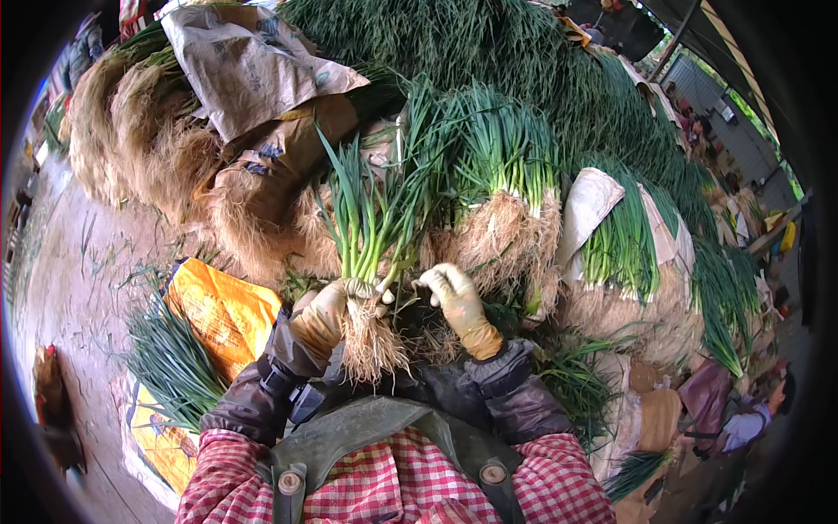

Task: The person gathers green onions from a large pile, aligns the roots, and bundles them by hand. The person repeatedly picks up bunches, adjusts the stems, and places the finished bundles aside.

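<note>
My left hand, in a stained rubber glove, grips a small bunch of green onions at the white stem bases. The leaves point up and away from me, and the pale roots hang down towards my lap. To the right of the bunch is my right hand, gloved too, with its fingers curled. A thin strand shows by its fingertips; whether they pinch it I cannot tell. Just beyond the right hand, a thicker bundle of green onions stands with its tangled roots facing me.
A large heap of green onions rises at the back. Woven sacks cover root bundles at the left. More green onions lie on a yellow sack. Covered bundles stand at the right, near another person.
</note>
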The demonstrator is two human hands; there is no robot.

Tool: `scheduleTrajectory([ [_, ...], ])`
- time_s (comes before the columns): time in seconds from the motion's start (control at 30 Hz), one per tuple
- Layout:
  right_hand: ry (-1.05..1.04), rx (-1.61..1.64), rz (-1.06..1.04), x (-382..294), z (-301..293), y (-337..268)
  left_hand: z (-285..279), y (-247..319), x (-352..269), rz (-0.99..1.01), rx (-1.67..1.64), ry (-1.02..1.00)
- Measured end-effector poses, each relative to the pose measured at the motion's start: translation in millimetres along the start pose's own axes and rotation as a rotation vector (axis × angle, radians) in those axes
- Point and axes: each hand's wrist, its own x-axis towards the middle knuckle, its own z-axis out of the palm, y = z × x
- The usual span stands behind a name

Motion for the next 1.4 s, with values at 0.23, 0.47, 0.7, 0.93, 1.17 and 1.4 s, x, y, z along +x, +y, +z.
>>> scheduleTrajectory([
  [0.23, -0.262, 0.289, 0.35, 25.3, 28.7, -5.3, 1.3, -4.9, -10.3, 0.034, 0.027, -0.067],
  [0.47, -0.884, -0.333, -0.028, -46.6, 17.7, -43.4, 11.2, 2.0, -15.7, 0.048, 0.286, 0.31],
  [0.7, -0.118, 0.112, 0.395, 49.5, -3.3, 0.5, 53.2, -17.7, -37.1, 0.035, 0.859, 0.22],
  [0.93, -0.015, -0.08, -0.013, 28.6, 34.8, 14.1, 53.9, -13.5, -44.4, 0.247, 1.236, 0.345],
  [1.17, 0.611, 0.11, -0.23, -29.1, -104.7, -26.7, 26.0, -12.2, -31.3, 0.06, 0.312, 0.169],
  [1.4, 0.279, -0.652, 0.148, -70.7, -91.2, -0.6, 36.9, -16.0, -40.3, 0.017, 0.51, -0.097],
])
